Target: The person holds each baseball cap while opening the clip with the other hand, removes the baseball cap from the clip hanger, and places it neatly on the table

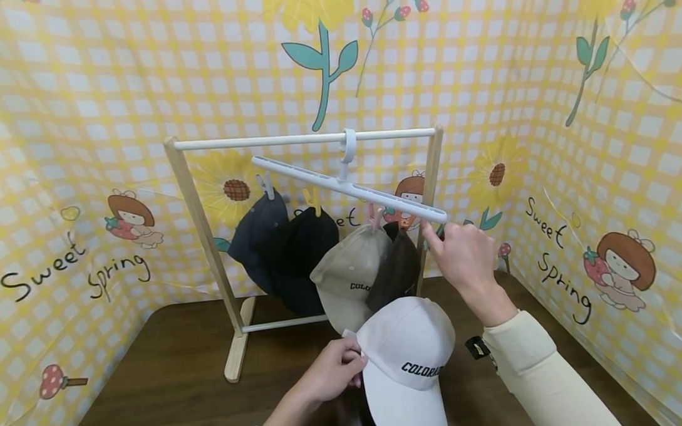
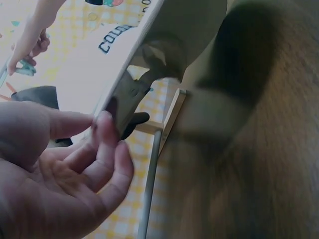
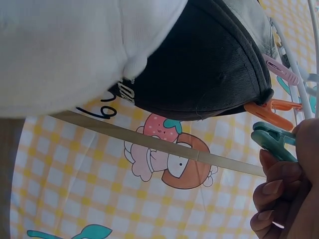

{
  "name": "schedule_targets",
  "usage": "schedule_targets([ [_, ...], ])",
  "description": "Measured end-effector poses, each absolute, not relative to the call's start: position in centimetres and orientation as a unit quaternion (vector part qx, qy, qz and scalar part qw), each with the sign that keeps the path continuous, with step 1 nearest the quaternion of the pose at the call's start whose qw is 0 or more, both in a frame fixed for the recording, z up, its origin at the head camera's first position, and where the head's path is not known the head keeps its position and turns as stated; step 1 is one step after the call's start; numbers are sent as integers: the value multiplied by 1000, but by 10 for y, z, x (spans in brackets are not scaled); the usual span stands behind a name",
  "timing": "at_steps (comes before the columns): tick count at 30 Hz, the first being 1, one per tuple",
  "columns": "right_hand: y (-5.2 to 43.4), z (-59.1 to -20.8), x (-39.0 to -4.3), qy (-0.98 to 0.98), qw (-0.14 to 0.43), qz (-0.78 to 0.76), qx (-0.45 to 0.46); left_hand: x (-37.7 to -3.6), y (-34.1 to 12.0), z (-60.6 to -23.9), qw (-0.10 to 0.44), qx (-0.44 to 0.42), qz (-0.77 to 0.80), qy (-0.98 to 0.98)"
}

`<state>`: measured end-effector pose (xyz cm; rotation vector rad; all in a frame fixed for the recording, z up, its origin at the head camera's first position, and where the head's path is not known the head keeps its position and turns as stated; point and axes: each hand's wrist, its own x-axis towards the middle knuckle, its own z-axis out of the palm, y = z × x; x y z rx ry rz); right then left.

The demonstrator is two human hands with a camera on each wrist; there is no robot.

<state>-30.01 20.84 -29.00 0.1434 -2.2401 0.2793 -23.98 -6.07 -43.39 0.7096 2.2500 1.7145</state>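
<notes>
A white cap (image 1: 407, 361) lettered COLORADO is low over the table, and my left hand (image 1: 353, 362) pinches its rear edge. The left wrist view has those fingers (image 2: 105, 133) on the cap's dark underside. My right hand (image 1: 434, 236) is raised to the right end of the white clip hanger (image 1: 345, 184). In the right wrist view it pinches a green clip (image 3: 269, 139) there. An orange clip (image 3: 271, 113) beside it holds a dark brown cap (image 3: 209, 64). Navy (image 1: 258, 238), black (image 1: 305, 255) and beige (image 1: 351, 272) caps also hang from the clips.
The hanger hooks over the white bar (image 1: 259, 141) of a wooden rack (image 1: 202, 240) standing on a brown table (image 1: 166, 376). Yellow checked backdrop panels (image 1: 63, 185) close in the left, back and right sides.
</notes>
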Motion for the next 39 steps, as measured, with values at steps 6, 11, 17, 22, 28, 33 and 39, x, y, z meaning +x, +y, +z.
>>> schedule_targets([
  [6,209,-290,-301,-893,433,112,58,-235,-69,-436,158,238,560,778],
  [11,209,-291,-301,-895,429,114,55,-232,-72,-440,198,232,554,774],
  [17,208,-291,-300,-897,423,115,52,-229,-73,-442,219,224,540,781],
  [22,207,-290,-299,-897,423,119,51,-227,-74,-441,224,215,520,796],
  [28,208,-289,-298,-897,422,123,49,-227,-73,-440,221,224,518,796],
  [33,209,-289,-297,-897,421,131,41,-230,-70,-435,180,237,521,800],
  [39,209,-288,-296,-894,427,133,37,-234,-64,-427,128,250,534,797],
])
